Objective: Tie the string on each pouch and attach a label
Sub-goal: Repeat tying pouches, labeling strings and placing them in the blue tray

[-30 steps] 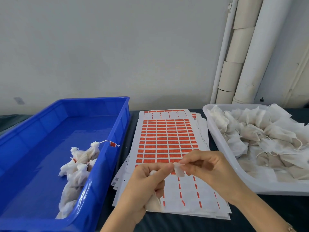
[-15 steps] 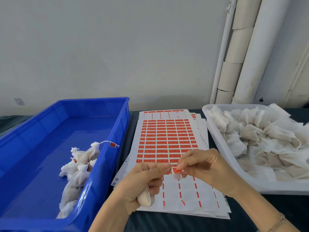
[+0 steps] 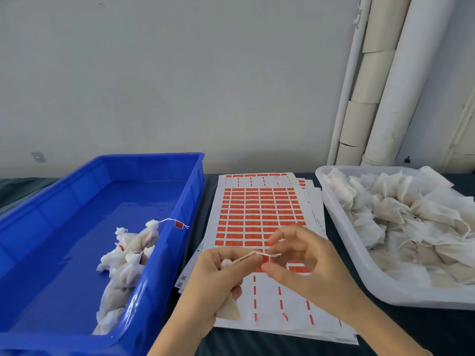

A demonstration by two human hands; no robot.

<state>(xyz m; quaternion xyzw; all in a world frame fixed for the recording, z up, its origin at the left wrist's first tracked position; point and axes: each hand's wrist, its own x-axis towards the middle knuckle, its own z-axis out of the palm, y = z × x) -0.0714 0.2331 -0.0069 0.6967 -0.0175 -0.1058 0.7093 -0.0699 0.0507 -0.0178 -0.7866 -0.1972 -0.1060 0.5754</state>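
The left hand (image 3: 221,276) sits low in the view, at about 6 o'clock from the middle of the label sheets (image 3: 259,214). Its fingers curl tightly round a small pale pouch (image 3: 229,307), whose bottom corner pokes out below the palm and whose gathered top shows above the curled fingers. A thin string (image 3: 248,256) runs from the pouch top toward 3 o'clock, passing under the left thumb tip. The right hand (image 3: 303,263) meets the left from the 3 o'clock side. Its thumb and forefinger pinch a small red label (image 3: 266,258) at the end of the string, while its other fingers are spread and loosely bent, holding nothing. The two hands' fingertips touch at the label, just above the sheets.

At 9 o'clock from the hands stands a blue bin (image 3: 198,201) with a cluster of tied pouches (image 3: 128,255) against its near right wall; one of them trails a string with a red tag. At 3 o'clock stands a white tray (image 3: 359,265) heaped with loose pouches (image 3: 411,214). All rest on a dark table (image 3: 437,327). White pipes (image 3: 385,86) run up the wall at 1 o'clock.
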